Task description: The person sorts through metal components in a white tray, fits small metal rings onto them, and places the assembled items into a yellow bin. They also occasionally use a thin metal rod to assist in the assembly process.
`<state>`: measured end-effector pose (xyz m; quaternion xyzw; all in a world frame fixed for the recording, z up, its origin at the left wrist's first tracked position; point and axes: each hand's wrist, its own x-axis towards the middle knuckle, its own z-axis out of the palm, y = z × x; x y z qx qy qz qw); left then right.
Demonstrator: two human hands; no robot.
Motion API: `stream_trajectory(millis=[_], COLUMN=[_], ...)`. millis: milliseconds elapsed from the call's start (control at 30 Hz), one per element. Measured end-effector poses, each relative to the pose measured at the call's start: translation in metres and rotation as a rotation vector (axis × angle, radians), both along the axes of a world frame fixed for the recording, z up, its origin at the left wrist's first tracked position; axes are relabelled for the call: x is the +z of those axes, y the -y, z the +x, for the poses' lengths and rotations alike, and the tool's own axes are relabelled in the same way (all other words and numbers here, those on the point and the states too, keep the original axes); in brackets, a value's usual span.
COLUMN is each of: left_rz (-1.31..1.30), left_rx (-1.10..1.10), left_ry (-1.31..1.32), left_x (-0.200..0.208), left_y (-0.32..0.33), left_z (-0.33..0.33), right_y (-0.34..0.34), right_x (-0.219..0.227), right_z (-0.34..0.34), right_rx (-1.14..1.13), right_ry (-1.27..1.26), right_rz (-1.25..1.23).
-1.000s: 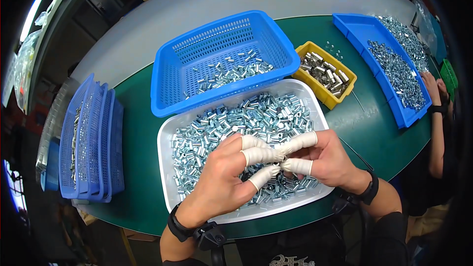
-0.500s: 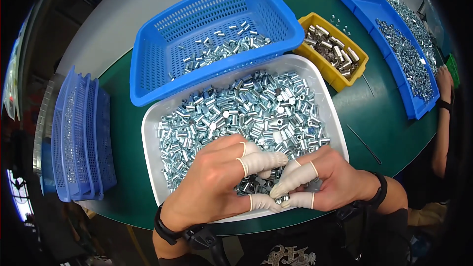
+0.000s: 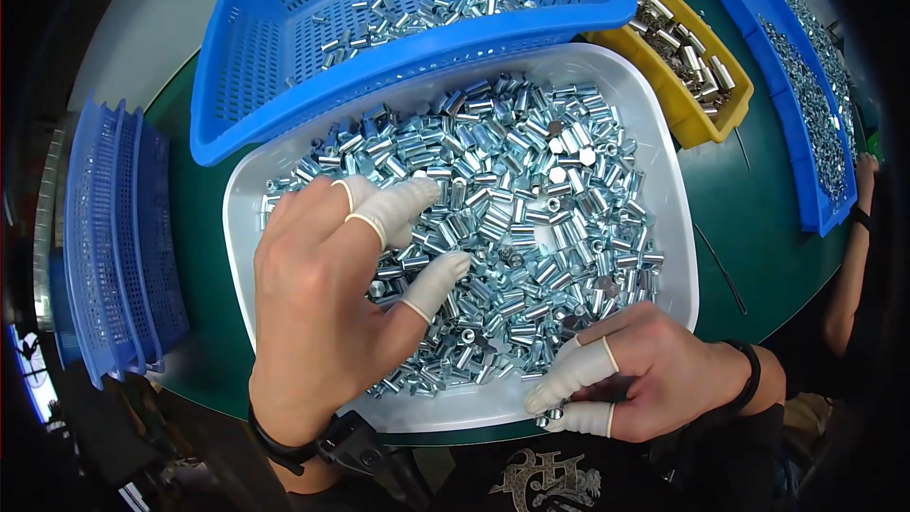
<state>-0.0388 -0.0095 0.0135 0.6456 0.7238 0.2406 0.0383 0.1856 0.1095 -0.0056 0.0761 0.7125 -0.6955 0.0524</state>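
Observation:
My left hand point(image 3: 327, 289), white cots on its thumb and fingers, hovers over the left part of a white tray point(image 3: 239, 256). Its thumb and forefinger are apart, with nothing seen between them. Under it lies a heap of small silvery metal sleeves point(image 3: 512, 218), some showing holes at their ends. At the tray's near right edge, my right hand point(image 3: 649, 374) pinches a few metal sleeves point(image 3: 550, 416) between cot-covered thumb and fingers. Only the ends of these held pieces show.
Behind the tray, a blue perforated basket point(image 3: 408, 66) holds more sleeves. A yellow bin point(image 3: 684, 123) contains larger metal cylinders. Far right are a blue tray point(image 3: 823, 213) of small parts and another person's hand point(image 3: 866, 171). Blue baskets point(image 3: 118, 237) stand left; a thin dark tool point(image 3: 722, 270) lies right.
My left hand has parted from my right and moved left over the heap, its fingers spreading. The right hand keeps its pinch and sits slightly lower. The whole view has shifted.

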Motion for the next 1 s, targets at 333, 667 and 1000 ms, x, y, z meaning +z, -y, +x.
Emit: stream_trajectory(millis=[333,667,1000], left_rz=[-0.087,-0.132,0.01], left_rx=[-0.006,0.021,-0.027], left_ry=[-0.071,-0.038,-0.046], left_x=[-0.002,0.0,-0.014], left_y=[0.001,-0.002,0.002], left_z=[0.007,0.01,0.003], right_y=[0.0,0.002,-0.003], right_x=[-0.003,-0.009,0.011], right_z=[0.001,0.002,-0.002], right_rx=[-0.019,-0.083,-0.101], right_ry=[0.058,-0.036,0.078], right_rz=[-0.043,-0.011,0.045])
